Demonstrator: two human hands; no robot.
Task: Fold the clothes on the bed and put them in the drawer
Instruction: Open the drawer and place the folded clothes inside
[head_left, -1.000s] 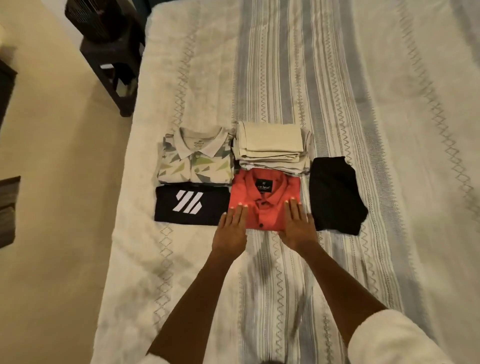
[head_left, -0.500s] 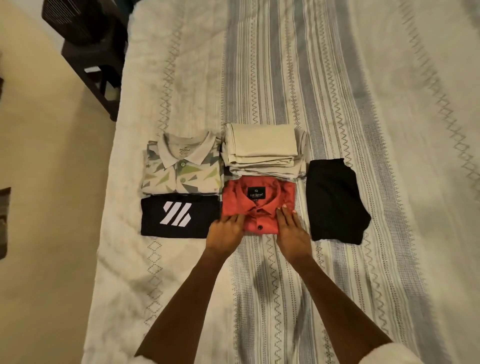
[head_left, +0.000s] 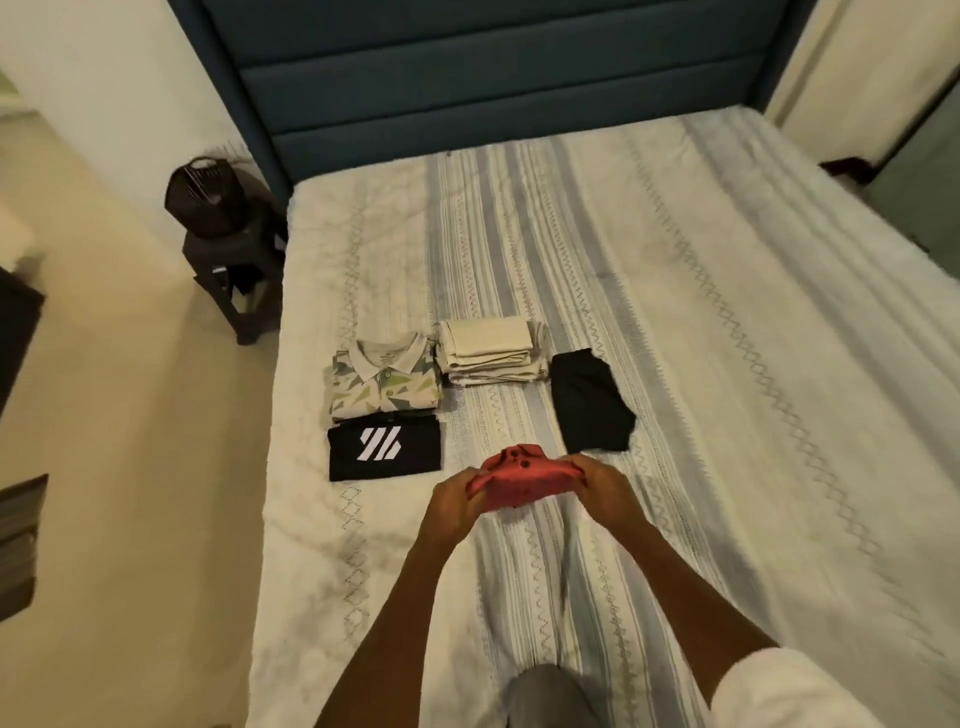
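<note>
A folded red shirt (head_left: 519, 480) hangs just above the striped bed (head_left: 701, 415). My left hand (head_left: 454, 501) grips its left edge and my right hand (head_left: 605, 486) grips its right edge. Beyond it several folded clothes lie on the bed: a patterned polo shirt (head_left: 384, 382), a black shirt with a white logo (head_left: 384, 452), a cream stack (head_left: 491, 351) and a black garment (head_left: 589, 400). No drawer is in view.
A dark stool (head_left: 236, 270) with a black fan on it stands left of the bed by the blue headboard (head_left: 493, 78). Dark furniture (head_left: 18, 540) edges the left of the floor.
Both hands went from lying flat on the red shirt to gripping its sides and lifting it off the bed toward me. The view pulled back, showing the headboard.
</note>
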